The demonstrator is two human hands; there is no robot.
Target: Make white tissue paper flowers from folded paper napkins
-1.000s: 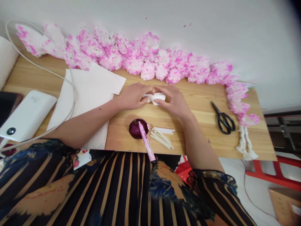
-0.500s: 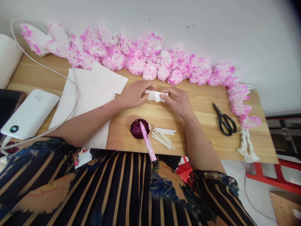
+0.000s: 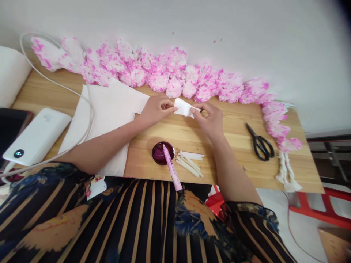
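A small folded piece of white tissue paper (image 3: 182, 107) is held just above the table between my two hands. My left hand (image 3: 157, 109) is closed, thumb and finger meeting at the paper's left edge. At the opposite end, my right hand (image 3: 210, 118) pinches the paper between thumb and fingers. Below them, a pink marker (image 3: 172, 168) leans with its tip in a small dish stained dark purple (image 3: 157, 157). Several rolled white paper sticks (image 3: 189, 165) lie beside the dish. Flat sheets of white tissue paper (image 3: 105, 109) are stacked under my left forearm.
A row of pink-and-white paper flowers (image 3: 159, 78) lines the table's back edge. Black scissors (image 3: 261, 146) lie to the right, near twisted white paper strands (image 3: 286, 171). A white power bank (image 3: 38, 135), a dark phone (image 3: 12, 128), a looping cable (image 3: 89, 117) and a paper roll (image 3: 12, 75) occupy the left.
The paper piece has tilted and shows more of its face. My left fingers have moved from gripping around its end to a pinch at its edge. The whole view has shifted slightly.
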